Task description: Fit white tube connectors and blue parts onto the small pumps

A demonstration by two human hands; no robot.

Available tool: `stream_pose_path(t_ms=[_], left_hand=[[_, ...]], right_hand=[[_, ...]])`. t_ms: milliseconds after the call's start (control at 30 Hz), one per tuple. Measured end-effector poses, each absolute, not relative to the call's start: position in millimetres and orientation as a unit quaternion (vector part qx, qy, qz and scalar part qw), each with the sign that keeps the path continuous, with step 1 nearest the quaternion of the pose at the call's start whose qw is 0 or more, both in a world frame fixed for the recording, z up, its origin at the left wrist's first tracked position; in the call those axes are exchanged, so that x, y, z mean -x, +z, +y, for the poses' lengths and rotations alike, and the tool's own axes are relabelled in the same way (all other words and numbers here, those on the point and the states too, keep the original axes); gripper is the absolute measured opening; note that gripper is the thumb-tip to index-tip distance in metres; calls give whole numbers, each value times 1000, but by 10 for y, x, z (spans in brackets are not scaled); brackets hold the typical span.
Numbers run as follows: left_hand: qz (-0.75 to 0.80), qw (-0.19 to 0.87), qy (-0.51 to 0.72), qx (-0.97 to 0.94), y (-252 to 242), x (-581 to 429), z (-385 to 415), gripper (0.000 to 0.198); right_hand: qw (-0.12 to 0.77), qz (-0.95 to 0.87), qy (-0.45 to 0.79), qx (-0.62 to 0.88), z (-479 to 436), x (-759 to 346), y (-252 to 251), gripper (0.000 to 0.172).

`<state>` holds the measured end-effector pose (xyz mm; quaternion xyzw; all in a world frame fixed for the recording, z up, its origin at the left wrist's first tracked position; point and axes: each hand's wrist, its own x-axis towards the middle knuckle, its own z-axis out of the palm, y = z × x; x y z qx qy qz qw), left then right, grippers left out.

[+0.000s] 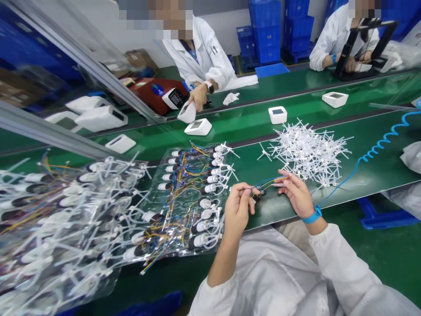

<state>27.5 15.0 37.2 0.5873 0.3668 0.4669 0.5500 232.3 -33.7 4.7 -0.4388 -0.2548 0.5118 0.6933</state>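
Observation:
Fingers closed, my left hand (239, 206) grips one end of a small wired part with a dark body, mostly covered by my fingertips. Thin blue, yellow and orange wires (270, 181) run from it across to my right hand (297, 195), which pinches them near their far end, close to a short whitish piece. A blue wrist strap (312, 214) circles my right wrist. Beyond my hands lies a heap of white thin tube pieces (307, 151). To the left, several small white-and-black cylinders with wires and tubes rest in rows on a clear plastic sheet (184, 206).
More wired cylinders with tubes (62, 219) crowd the left. White display units (278, 115) sit along the green conveyor (243, 125). Across it, a co-worker's hand (198, 96) holds another unit; a second co-worker sits behind a black frame (344, 57). A coiled blue cord (378, 145) hangs right.

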Motion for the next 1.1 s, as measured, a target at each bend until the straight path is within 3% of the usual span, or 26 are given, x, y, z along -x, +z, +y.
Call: stream_pose_path(t_ms=[233,433,700,867,1000,1100], left_hand=[[407,454,366,-703,819,-375,226,24],[351,375,321,-796,1171,-413,195,20],[336,588,287,-678,1348,-428,187,41],[356,617,364,-600,1205,-442,390,31],[381,658,346,-551,1143,-359,463,30],[406,612,338,-588,1076,-257,438,25]], right_hand=[[691,-249,521,435,-344,-2333,-10,52],[699,-242,527,419,-350,-2344,-11,42],[709,-217,539,399,-348,-2344,-33,42],[715,-200,547,387,-346,-2339,-17,47],[724,-185,541,385,-347,-2343,-7,46],[735,-171,536,379,-343,-2344,-17,46]])
